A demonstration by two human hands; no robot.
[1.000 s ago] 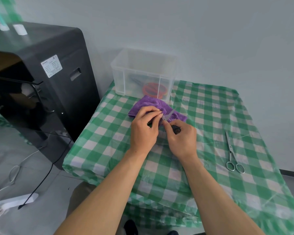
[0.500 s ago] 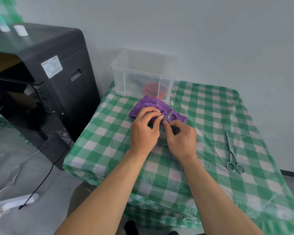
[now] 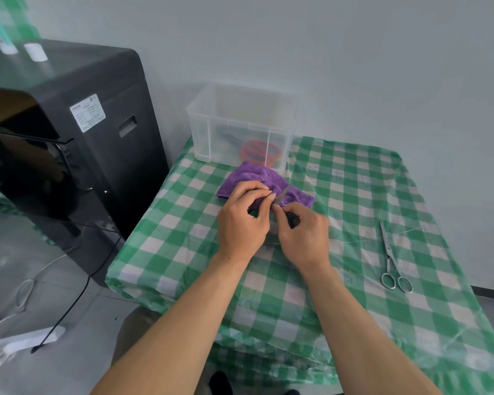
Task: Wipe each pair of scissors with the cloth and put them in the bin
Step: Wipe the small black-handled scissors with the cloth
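A purple cloth (image 3: pixel 248 178) lies on the checked table in front of the clear plastic bin (image 3: pixel 240 124). Both my hands meet over its near edge on a small pair of black-handled scissors (image 3: pixel 283 193), whose grey blade pokes out over the cloth. My left hand (image 3: pixel 244 220) pinches the scissors near the blade. My right hand (image 3: pixel 304 235) grips the dark handle. A second pair, all-metal scissors (image 3: pixel 389 258), lies flat at the right of the table. Inside the bin, orange-handled scissors (image 3: pixel 258 152) and other dark ones show through the wall.
The table carries a green-and-white checked cover (image 3: pixel 354 195) under clear film. A large black machine (image 3: pixel 69 138) stands close to the table's left side. Cables and a white power strip (image 3: pixel 20 342) lie on the floor at the left. A white wall runs behind.
Barely anything: both hands keep their hold on the small scissors over the cloth, with only slight finger shifts.
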